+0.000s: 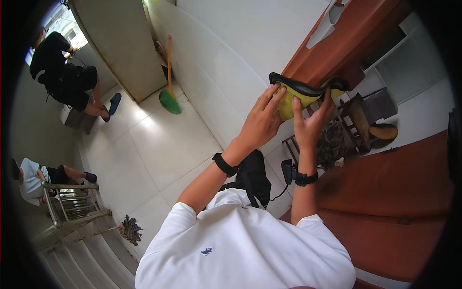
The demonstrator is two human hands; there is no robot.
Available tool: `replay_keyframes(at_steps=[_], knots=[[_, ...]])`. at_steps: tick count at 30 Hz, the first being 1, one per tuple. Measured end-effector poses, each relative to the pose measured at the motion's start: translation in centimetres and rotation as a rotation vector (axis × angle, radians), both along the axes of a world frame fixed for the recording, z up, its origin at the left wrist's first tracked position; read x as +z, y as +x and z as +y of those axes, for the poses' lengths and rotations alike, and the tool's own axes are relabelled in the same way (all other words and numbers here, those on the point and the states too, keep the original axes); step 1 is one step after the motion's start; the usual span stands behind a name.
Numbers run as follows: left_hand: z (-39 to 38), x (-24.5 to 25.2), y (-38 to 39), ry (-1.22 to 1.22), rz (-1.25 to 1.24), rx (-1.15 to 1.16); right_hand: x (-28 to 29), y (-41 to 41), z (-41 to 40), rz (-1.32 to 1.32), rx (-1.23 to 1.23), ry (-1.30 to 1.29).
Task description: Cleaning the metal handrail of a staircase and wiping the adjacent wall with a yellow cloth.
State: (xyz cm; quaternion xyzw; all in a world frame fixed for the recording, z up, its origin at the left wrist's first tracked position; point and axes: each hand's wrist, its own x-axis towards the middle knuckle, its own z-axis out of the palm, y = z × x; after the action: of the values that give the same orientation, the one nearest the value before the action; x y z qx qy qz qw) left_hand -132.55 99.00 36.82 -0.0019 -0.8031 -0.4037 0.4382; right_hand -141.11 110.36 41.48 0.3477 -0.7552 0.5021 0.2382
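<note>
A yellow-and-grey cleaning cloth [285, 103] with a dark edging is spread between my two hands, in front of a reddish-brown door frame [321, 57]. My left hand [261, 117] has its fingers on the cloth's left part. On the right part, my right hand [313, 123] holds it with the thumb on the near yellow side; some fingers are hidden behind it. The cloth bends in a wave along its upper edge. Whether it touches the frame, I cannot tell. Black bands circle both my wrists, and a small black device sits at the right one.
A reddish-brown door [382, 188] stands at my right. Beyond it are a mop head [330, 142] and a wooden rack [355, 123]. A green broom [169, 101] leans by the wall. Left are stairs [90, 249], a metal railing [74, 186], another mop [130, 230] and two seated people.
</note>
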Motion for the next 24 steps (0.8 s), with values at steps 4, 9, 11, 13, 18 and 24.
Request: replay_keyframes(at_steps=[4, 9, 11, 13, 18, 24], knots=[[0.8, -1.8, -0.4, 0.097, -0.020, -0.053, -3.2, -0.6, 0.0, -0.016, -0.073, 0.027], [1.8, -4.9, 2.2, 0.265, -0.204, -0.081, -5.0, 0.1, 1.3, -0.086, 0.037, 0.117], [1.5, -3.5, 2.0, 0.312, -0.264, -0.129, -3.0, -0.1, 0.9, -0.106, 0.037, -0.010], [1.1, -0.6, 2.0, 0.281, -0.149, -0.193, 0.9, -0.5, -0.2, 0.029, 0.006, -0.010], [0.4, 3.0, 0.8, 0.222, -0.149, -0.146, 4.8, -0.8, -1.2, 0.281, -0.119, 0.035], [1.4, -2.4, 1.6, 0.353, -0.314, -0.154, 0.5, 0.5, -0.2, 0.290, -0.081, 0.136]])
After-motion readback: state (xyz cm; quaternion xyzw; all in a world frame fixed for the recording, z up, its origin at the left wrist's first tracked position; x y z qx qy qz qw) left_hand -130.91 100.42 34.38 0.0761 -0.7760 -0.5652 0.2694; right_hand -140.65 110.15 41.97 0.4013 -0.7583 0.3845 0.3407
